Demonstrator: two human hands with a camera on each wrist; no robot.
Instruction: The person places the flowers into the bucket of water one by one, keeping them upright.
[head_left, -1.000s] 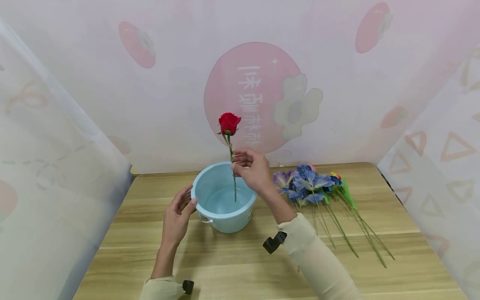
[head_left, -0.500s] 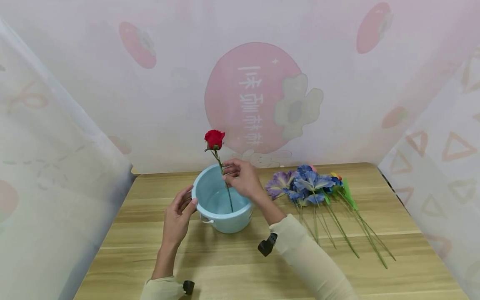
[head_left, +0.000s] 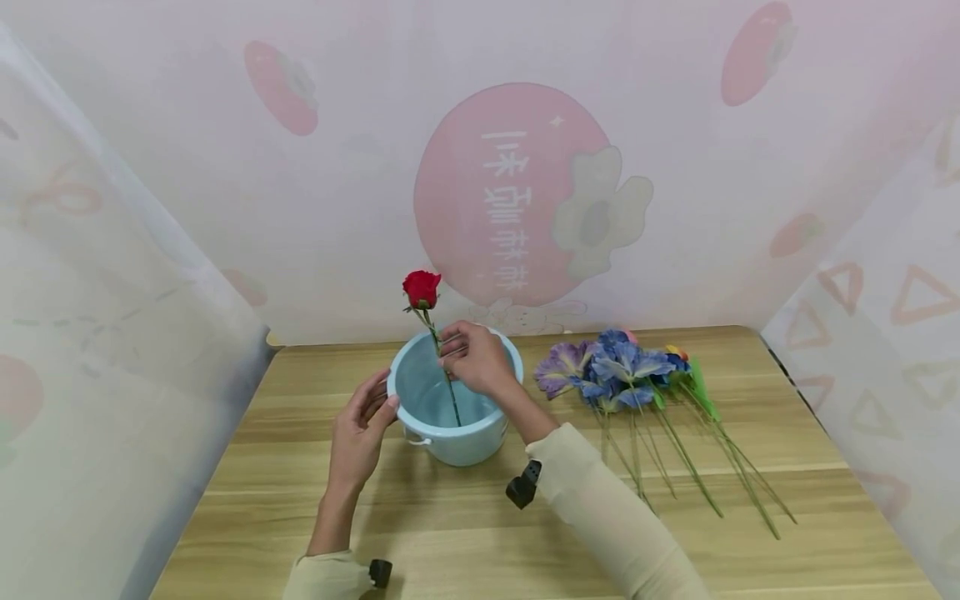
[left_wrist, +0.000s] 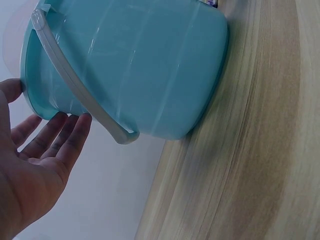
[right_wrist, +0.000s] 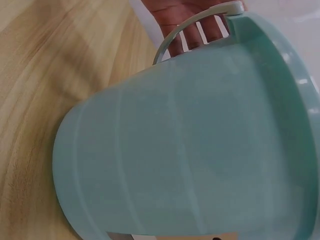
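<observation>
The right hand [head_left: 476, 360] pinches a red rose [head_left: 422, 289] by its stem [head_left: 453, 398]; the bloom leans above and left of the fingertips, the stem slanting down below them into a light-blue bucket [head_left: 467, 450]. Left of it, the left hand [head_left: 357, 437] rests spread fingers against the bucket. Blue and purple flowers [head_left: 628, 367] lie right of the right hand on the worktop [head_left: 450, 537].
</observation>
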